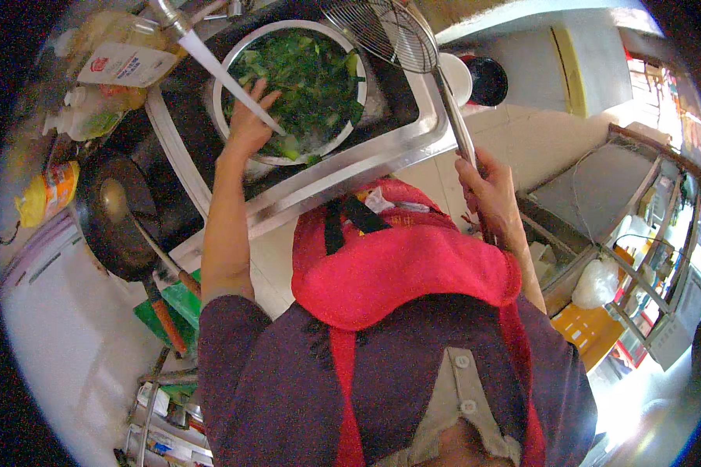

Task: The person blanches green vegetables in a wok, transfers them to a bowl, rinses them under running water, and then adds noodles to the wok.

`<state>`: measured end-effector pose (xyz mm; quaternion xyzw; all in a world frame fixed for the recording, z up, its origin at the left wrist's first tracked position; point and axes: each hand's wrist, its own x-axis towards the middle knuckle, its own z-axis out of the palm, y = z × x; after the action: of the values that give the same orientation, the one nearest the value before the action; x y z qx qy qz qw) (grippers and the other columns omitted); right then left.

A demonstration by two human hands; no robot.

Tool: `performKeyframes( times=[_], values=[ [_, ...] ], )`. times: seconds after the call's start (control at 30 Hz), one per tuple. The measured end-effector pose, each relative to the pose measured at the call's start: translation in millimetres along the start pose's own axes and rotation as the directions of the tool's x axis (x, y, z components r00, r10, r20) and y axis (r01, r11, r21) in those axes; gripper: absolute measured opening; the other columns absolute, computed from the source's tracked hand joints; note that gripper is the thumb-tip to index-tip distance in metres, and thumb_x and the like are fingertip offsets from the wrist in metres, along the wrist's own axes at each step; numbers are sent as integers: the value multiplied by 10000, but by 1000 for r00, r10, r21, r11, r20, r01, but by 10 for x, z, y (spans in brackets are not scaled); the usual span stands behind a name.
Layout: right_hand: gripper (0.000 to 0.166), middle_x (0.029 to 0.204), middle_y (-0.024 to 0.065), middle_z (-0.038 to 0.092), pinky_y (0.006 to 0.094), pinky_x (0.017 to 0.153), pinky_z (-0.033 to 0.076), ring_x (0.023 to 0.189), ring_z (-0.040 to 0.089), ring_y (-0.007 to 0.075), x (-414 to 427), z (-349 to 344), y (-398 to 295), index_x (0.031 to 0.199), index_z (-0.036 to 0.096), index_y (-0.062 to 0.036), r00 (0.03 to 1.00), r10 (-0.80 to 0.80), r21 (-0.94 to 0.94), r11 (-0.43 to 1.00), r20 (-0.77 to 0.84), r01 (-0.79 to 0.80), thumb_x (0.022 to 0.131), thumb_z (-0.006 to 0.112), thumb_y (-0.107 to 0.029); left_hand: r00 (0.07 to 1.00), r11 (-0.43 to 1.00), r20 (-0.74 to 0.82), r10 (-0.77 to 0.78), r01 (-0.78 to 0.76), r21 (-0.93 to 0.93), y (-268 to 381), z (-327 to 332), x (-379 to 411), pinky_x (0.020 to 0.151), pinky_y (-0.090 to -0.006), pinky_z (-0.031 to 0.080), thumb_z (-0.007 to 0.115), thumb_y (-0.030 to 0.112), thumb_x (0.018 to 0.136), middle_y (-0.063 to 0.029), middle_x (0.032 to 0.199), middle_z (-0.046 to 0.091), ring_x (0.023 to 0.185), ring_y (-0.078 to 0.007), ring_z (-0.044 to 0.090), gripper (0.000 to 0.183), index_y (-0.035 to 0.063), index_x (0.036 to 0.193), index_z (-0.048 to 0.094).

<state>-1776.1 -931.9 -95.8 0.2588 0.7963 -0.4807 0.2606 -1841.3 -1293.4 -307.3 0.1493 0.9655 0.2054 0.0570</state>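
Leafy greens [309, 82] fill a round metal basin [218, 102] in the sink. Water [228, 82] runs from the faucet [172, 17] into the basin, passing in front of my left hand. My left hand [251, 125] rests at the basin's left side with its fingers apart, touching the greens; whether it pinches any leaf is hard to see. My right hand [490, 190] is closed around the long handle of a wire skimmer [385, 35], whose round mesh head hangs over the sink's far right part.
A wok [117, 216] with a ladle [158, 251] in it stands left of the sink [350, 175]. Oil and detergent bottles [93, 111] stand at the upper left. A white bowl [455, 79] and a black round vessel [489, 82] are beyond the sink's right edge. A shelving rack [637, 268] is at right.
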Motion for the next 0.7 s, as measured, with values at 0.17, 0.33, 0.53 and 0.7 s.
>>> performKeyframes(
  times=[0.17,0.33,0.53,0.7],
  values=[
    [264,510,-28,428,227,347,292,403,379,50,232,-187,51,965,566,-37,996,-70,7,998,63,70,802,546,-244,965,964,-30,-260,261,42,58,-612,-448,977,-362,311,563,40,710,-152,1254,409,1165,-314,372,387,43,1096,530],
    [275,533,-21,440,226,351,293,408,380,57,395,-289,1,1001,572,-48,990,-84,5,996,115,84,806,538,-239,870,869,53,-490,493,-42,1009,-1147,-246,785,-354,443,557,63,734,-144,990,587,904,-283,569,231,19,957,593],
    [233,547,-42,409,201,340,274,392,357,31,556,-439,-80,995,541,-8,980,-99,-3,995,171,101,828,544,-171,923,938,-276,-267,183,-294,1505,258,824,813,-397,427,666,127,690,-241,1106,468,1026,-372,464,545,-57,1135,412],
    [240,565,-40,419,195,340,282,394,362,31,606,-505,-147,1009,542,-14,983,-79,-43,995,166,88,825,544,-167,849,833,-96,-520,479,-277,1530,744,1238,750,-423,451,635,121,693,-235,962,553,895,-384,541,482,-40,1102,437]
  ],
)
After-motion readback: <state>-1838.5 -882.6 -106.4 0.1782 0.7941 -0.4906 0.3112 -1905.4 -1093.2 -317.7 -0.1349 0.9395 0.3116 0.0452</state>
